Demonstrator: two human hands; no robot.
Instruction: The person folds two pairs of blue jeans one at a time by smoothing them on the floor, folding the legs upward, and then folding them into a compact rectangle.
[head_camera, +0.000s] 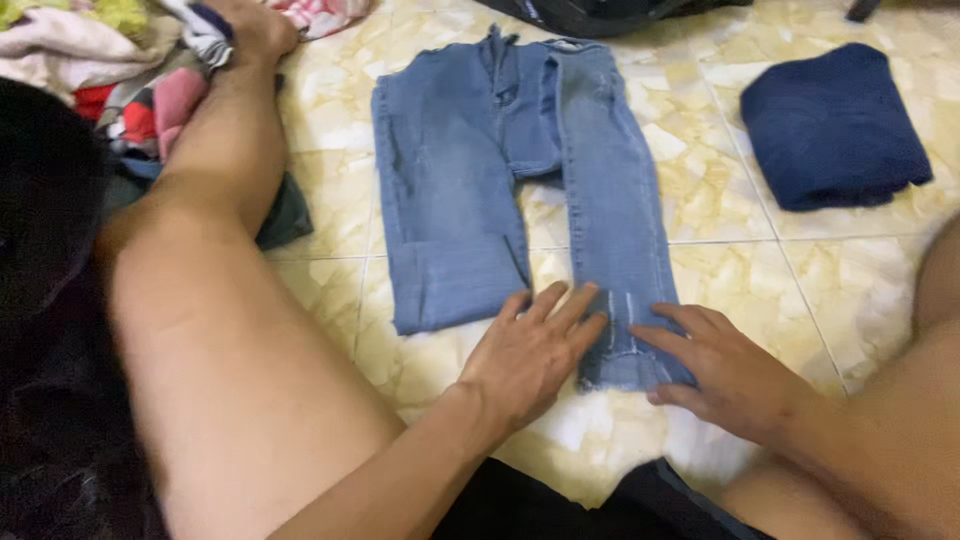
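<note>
Blue jeans (455, 190) lie spread on the tiled floor (740, 260) at frame center, one leg already doubled up; the other stays unfolded. At lower center, left hand (527, 352) and right hand (725, 370) press flat, fingers spread, on its frayed hem.

There is one view only, from the camera on my head. It looks steeply down and forward over my lap onto the cream marbled tile floor (800, 290), close enough that my bare leg (230, 330) fills the lower left. The far edge of the frame reaches a heap of mixed-colour clothes (110, 60) at top left and a folded navy cloth (835, 125) at top right.
</note>
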